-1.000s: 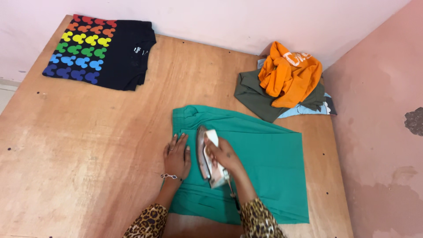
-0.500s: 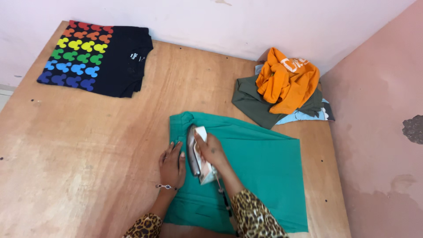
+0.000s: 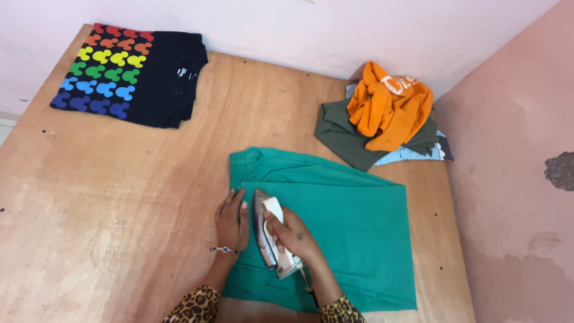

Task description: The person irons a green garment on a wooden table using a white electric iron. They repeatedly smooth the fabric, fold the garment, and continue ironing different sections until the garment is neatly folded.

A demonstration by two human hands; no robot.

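Your right hand (image 3: 290, 232) is wrapped around the iron (image 3: 270, 233) handle, soleplate down on the green garment (image 3: 353, 221) mid-table; your left hand (image 3: 232, 220) lies spread flat beside it, pinning the cloth taut.

My right hand (image 3: 291, 232) gripped the iron (image 3: 270, 234) on the green cloth (image 3: 353, 227) at lower centre. My left hand (image 3: 232, 222) lay flat on the cloth's left edge, just beside the iron. A black shirt (image 3: 161, 75) sat upper left, a clothes pile (image 3: 382, 119) upper right.
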